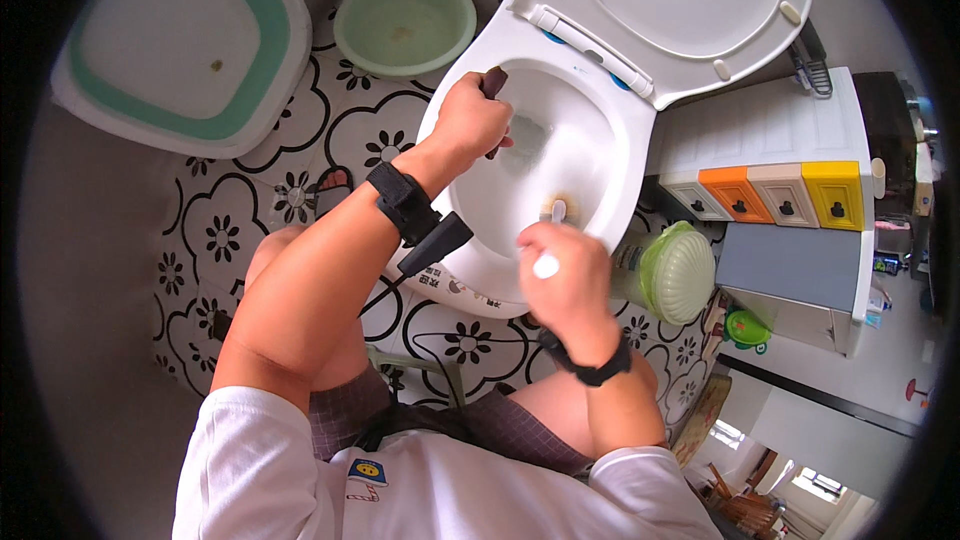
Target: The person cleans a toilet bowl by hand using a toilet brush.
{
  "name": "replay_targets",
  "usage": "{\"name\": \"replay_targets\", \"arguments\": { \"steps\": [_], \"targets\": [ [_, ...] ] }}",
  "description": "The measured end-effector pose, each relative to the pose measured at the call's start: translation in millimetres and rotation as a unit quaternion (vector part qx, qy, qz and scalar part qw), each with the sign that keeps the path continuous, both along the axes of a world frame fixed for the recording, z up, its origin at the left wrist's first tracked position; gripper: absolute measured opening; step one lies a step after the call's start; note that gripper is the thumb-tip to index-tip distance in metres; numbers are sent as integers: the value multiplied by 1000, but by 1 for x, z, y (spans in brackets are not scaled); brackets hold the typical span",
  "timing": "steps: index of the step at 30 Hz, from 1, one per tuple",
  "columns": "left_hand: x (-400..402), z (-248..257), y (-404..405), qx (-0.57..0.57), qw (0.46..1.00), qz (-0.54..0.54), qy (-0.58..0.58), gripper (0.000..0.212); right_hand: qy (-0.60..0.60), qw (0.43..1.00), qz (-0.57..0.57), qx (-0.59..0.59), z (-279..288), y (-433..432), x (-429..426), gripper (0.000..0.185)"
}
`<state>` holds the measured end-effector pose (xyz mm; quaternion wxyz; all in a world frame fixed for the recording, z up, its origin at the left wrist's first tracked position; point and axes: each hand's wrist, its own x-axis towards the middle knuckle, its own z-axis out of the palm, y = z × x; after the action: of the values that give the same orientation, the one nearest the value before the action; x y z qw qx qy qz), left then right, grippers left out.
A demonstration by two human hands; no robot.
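A white toilet bowl [592,127] stands in front of me with its seat [686,45] raised. My right hand [566,285] is closed around the white handle of a toilet brush [559,211], whose bristles touch the inner wall near the bowl's front. My left hand [472,120] is over the bowl's left rim, closed around a dark brown object [493,82] that sticks out above and below the fist; its kind is unclear. Water lies at the bottom of the bowl. A black strap with a dark device is on my left wrist, and another black strap is on my right wrist.
A pale green basin [405,22] sits left of the toilet, beside a larger white and green tub [172,127]. To the right are a lidded green bin [679,274] and a cabinet with coloured drawers [780,195]. A cable hangs over the patterned floor [465,341]; a low stool is beneath me.
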<state>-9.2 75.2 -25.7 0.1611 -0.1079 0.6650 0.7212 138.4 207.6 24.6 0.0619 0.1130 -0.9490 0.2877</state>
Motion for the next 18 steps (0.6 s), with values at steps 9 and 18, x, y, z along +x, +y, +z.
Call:
{"name": "replay_targets", "arguments": {
  "steps": [9,18],
  "targets": [
    [-2,2,-8,20,999,-26,-7,39,45,996,-15,78,-34,0,-36,6],
    [1,4,-11,0,1000,-20,-17,34,41,993,-9,114,-46,5,-48,4]
  ]
}}
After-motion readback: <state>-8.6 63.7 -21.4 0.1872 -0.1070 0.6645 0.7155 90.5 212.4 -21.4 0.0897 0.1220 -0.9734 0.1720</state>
